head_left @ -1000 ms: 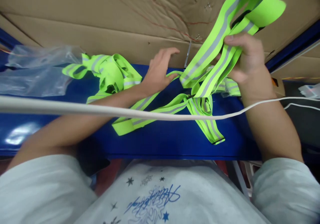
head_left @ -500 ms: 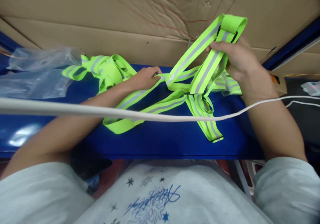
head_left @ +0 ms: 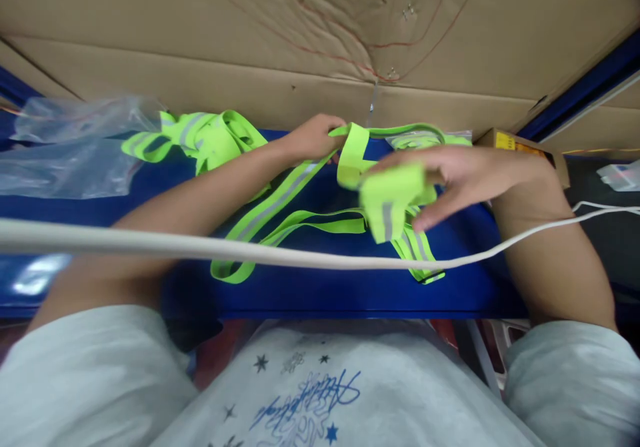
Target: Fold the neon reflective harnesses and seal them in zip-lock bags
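A neon-yellow reflective strap harness point(head_left: 280, 200) with grey stripes lies spread on the blue table point(head_left: 310, 287). My left hand point(head_left: 313, 137) is closed on one strap near the table's far edge. My right hand point(head_left: 460, 174) is low over the table, blurred by motion, its fingers pinching a folded bunch of the same straps point(head_left: 390, 200). A second bundle of neon straps point(head_left: 210, 137) lies to the left, untouched.
Clear plastic bags point(head_left: 65, 147) lie at the far left. A cardboard wall point(head_left: 250, 40) backs the table. A white cable point(head_left: 250, 250) runs across the view in front of my arms. A small cardboard box point(head_left: 525, 147) sits at the right.
My right hand has come down from high up, bringing the straps it holds low over the table. My left hand closed on a strap and drew it back toward the cardboard.
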### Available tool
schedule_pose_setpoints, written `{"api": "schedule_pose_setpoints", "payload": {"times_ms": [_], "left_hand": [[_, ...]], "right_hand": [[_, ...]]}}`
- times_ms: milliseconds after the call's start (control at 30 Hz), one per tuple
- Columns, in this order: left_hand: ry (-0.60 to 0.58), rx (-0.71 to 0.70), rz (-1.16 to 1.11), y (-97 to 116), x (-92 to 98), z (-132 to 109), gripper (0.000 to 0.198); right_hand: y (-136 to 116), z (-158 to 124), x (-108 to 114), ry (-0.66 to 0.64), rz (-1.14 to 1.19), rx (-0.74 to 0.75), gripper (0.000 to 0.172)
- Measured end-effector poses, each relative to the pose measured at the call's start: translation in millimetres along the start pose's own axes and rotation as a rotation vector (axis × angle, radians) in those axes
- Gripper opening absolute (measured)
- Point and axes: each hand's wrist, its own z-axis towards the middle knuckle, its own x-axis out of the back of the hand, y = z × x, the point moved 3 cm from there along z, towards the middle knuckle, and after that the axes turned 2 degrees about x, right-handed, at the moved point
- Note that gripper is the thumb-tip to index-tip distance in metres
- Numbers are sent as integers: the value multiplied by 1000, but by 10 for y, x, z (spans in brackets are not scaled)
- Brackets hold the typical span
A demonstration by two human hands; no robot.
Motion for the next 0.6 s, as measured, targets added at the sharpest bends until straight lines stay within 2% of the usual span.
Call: {"api": "schedule_pose_setpoints", "payload": {"times_ms": [33,67,100,133,167,233,300,333,400,467,600], "left_hand": [[16,39,-72,34,5,4,15],[26,88,-160,73,13,1,16],[33,133,-261,118,25,-8,18],[34,164,-367,169,40,-21,21],[29,172,-457,225,58,-34,23],[8,117,-549,347,104,-58,20],[5,50,-555,457,149,-77,16],[12,31,-538,504,164,-82,15],[38,9,-495,589,177,-88,14],[74,-39,-476,670,176,-92,13],[54,-190,-462,785,174,-119,13]], "right_hand": [[-24,-12,-58,-154,-2,-7,67],[-46,-17,-100,-254,29,-11,68],[-64,-12,-124,-298,66,-20,63],[-78,6,-123,-267,82,-21,54],[-93,32,-98,-171,78,1,43],[-123,85,5,147,-41,80,30],[-143,119,115,461,-266,136,32],[-138,140,156,569,-367,134,39],[-83,217,208,642,-449,66,55],[1,318,242,625,-388,-13,61],[108,456,310,606,-211,-118,45]]}}
